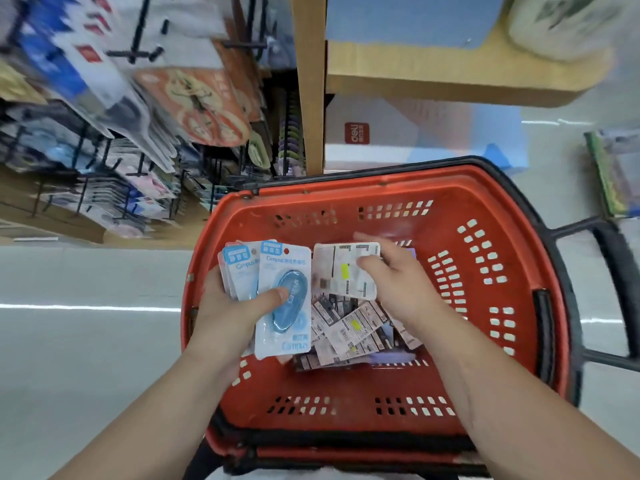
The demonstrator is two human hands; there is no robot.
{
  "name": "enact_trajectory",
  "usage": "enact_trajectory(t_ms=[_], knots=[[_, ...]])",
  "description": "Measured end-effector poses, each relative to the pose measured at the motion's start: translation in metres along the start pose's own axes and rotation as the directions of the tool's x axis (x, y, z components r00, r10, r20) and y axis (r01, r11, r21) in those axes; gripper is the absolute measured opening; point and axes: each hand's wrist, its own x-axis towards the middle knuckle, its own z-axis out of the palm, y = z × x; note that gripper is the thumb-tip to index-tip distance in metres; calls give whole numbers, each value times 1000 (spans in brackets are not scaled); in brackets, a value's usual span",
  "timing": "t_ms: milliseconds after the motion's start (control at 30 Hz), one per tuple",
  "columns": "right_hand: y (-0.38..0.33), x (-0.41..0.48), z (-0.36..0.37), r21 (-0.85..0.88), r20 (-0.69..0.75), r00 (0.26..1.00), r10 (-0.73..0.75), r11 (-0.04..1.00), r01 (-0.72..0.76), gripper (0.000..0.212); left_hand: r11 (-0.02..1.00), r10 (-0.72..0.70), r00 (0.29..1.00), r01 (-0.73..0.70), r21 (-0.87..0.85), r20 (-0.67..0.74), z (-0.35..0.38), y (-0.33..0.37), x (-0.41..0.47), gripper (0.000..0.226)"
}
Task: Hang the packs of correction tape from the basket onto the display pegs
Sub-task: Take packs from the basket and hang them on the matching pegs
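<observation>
Several correction tape packs (282,292) fanned in the left hand (225,306), thumb pinching a blue oval dispenser on white card, right hand (394,285) gripping another pack (343,268) printed back up, over the red basket (485,341), more packs (360,334) heaped inside, display pegs (138,50) upper left

Red basket (485,216) in front of me, over pale floor (86,341). Pile of correction tape packs (356,327) lies on its bottom, overlapping, mostly printed backs up, nearer the left wall than the right. Black handle (614,252) off its right edge.
</observation>
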Motion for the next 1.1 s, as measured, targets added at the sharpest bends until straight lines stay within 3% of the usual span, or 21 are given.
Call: enact_trajectory(t_ms=[133, 267, 400, 433, 533, 667, 833, 1000, 1100], knots=[[-33, -51, -3, 115, 123, 991, -57, 992, 43, 18, 996, 35, 999, -37, -84, -21, 11, 7, -36, 63], [-55, -77, 6, 122, 264, 964, -10, 992, -23, 48, 977, 74, 997, -78, -196, -27, 3, 20, -66, 54], [-81, -90, 22, 225, 322, 937, -139, 972, 67, 35, 943, 120, 993, -108, -316, 18, -28, 40, -84, 69], [-90, -96, 30, 206, 333, 925, -184, 971, 119, 31, 934, 128, 992, -114, -340, 21, -39, 45, -87, 64], [-110, -104, 66, 141, 327, 905, -273, 961, 239, 20, 913, 153, 986, -113, -393, 73, -82, 55, -92, 41], [-139, -113, 142, 116, 298, 892, -340, 940, 320, 50, 891, 171, 974, -89, -446, 146, -157, 63, -89, 66], [-170, -136, 262, 157, 210, 908, -363, 929, 336, 38, 876, 198, 952, -67, -477, 232, -270, 74, -83, 63], [-199, -156, 346, 180, 207, 925, -318, 942, 284, 54, 860, 235, 955, -117, -497, 182, -362, 93, -90, 60], [-220, -161, 378, 226, 230, 924, -307, 940, 256, 49, 846, 262, 960, -179, -502, 101, -401, 107, -91, 62]])
